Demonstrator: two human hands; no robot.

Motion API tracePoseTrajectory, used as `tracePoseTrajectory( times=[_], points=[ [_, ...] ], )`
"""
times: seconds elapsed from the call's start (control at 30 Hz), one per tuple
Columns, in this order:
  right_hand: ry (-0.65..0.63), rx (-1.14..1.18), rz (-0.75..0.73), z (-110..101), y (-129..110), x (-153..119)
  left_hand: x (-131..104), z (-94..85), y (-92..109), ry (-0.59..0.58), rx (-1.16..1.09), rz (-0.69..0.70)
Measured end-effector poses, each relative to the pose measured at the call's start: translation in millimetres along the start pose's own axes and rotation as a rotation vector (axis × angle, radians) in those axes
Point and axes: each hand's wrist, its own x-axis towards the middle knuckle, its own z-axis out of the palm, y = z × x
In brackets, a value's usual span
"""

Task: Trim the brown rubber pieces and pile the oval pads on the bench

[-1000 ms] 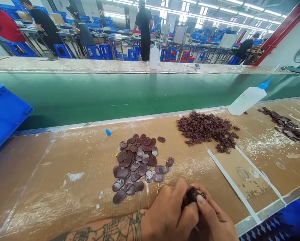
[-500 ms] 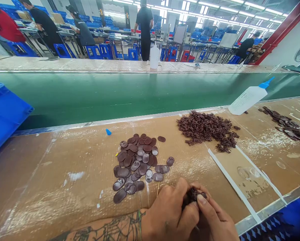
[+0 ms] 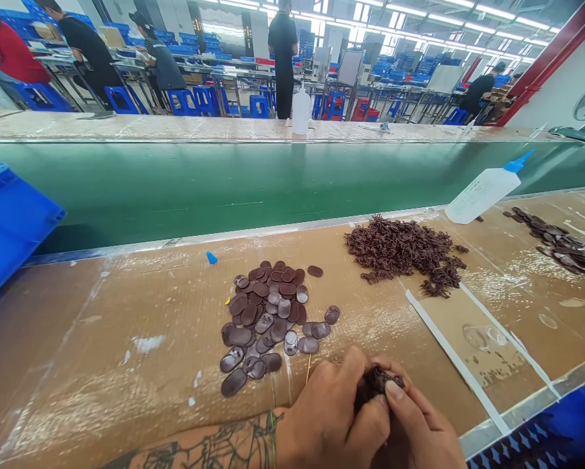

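Head view: smooth, flat brown ovals (image 3: 260,293), some dull and some shiny, overlap in a loose heap on the glossy cardboard (image 3: 141,299). Right of them sits a rough, curly dark pile (image 3: 400,247); past it, a translucent bottle (image 3: 483,195) with a pointed blue tip leans over. The cardboard's far edge runs along the smooth green belt (image 3: 199,189), and the blue bin (image 3: 14,228) stands at far left. Cardboard with white smears spreads between bin and ovals, and a strip of it lies between my hands and the curly pile. White tape (image 3: 453,358) lies to the right. Near the cardboard's near side, my left hand (image 3: 324,413) and right hand (image 3: 419,417) both pinch the clump (image 3: 380,376): dark brown, knotted and curly on top, its lower part hidden by my fingers.
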Motion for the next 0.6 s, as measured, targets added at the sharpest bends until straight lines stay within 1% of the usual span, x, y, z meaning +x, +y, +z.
tracePoseTrajectory(
  times=[0.07,0.17,0.3,0.37,0.43,0.5,0.53,0.6],
  points=[
    [-0.010,-0.007,-0.017,-1.0,0.9,1.7,1.7,-0.5,1.5,-0.027,-0.050,-0.061],
    [-0.029,-0.013,-0.032,-6.0,3.0,4.5,6.0,-6.0,7.9,-0.091,-0.133,-0.114],
    [-0.098,-0.019,-0.046,-14.4,4.4,7.1,8.6,-11.5,15.5,-0.117,-0.248,-0.111],
    [-0.113,-0.016,-0.050,-15.3,4.5,8.0,8.4,-12.2,17.1,-0.104,-0.265,-0.128],
    [-0.101,-0.002,-0.038,-11.7,5.2,7.8,8.8,-12.8,17.6,-0.085,-0.241,-0.153],
    [-0.048,0.023,-0.061,-4.1,6.9,4.6,10.3,-13.3,16.5,-0.088,-0.208,-0.165],
    [-0.016,0.036,-0.087,0.8,7.9,1.6,11.1,-13.1,15.3,-0.103,-0.216,-0.147],
    [0.018,0.050,-0.165,10.3,8.8,-5.7,11.4,-10.9,11.5,-0.148,-0.299,-0.060]
  ],
)
